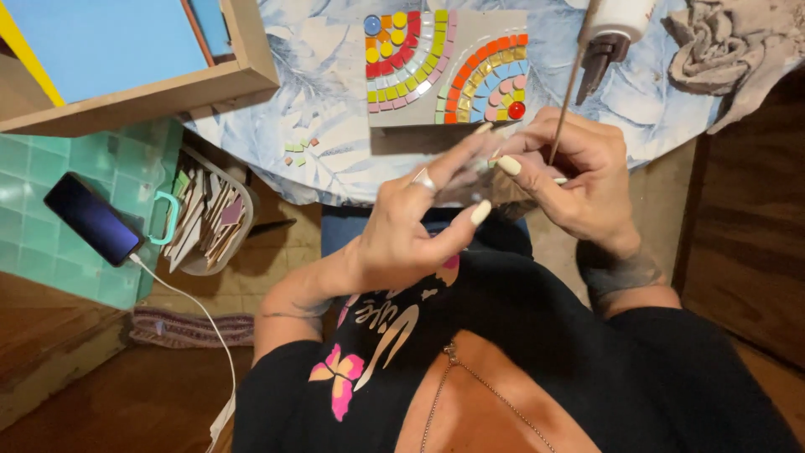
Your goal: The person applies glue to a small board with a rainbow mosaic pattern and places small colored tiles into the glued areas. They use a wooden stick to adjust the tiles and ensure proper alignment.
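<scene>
Risk starts with the biggest thing in view: the round table (335, 159) with its pale blue leaf-print cloth, whose near edge sits just beyond both hands, so anything dropped there would likely miss the cloth and fall toward the lap or floor. On the table, directly beyond the hands, lies the mosaic board (444, 67), a grey square with rainbow arcs of small tiles; a slip of the stick could scrape across those rows. Left of the board and off the table, a clear tub of tile pieces (205, 218) stands beside a phone (90, 218) on a green tiled surface, and the phone's white cable (197, 306) trails downward where a knee might snag it. The left hand (402, 226), ring on one finger, has its long-nailed fingers pinched together on something too small to make out. The right hand (579, 180) is clamped on a thin stick (568, 84) held upright, close to the board's near edge. A few loose tiles (298, 151) lie left of the board, easily brushed off.
</scene>
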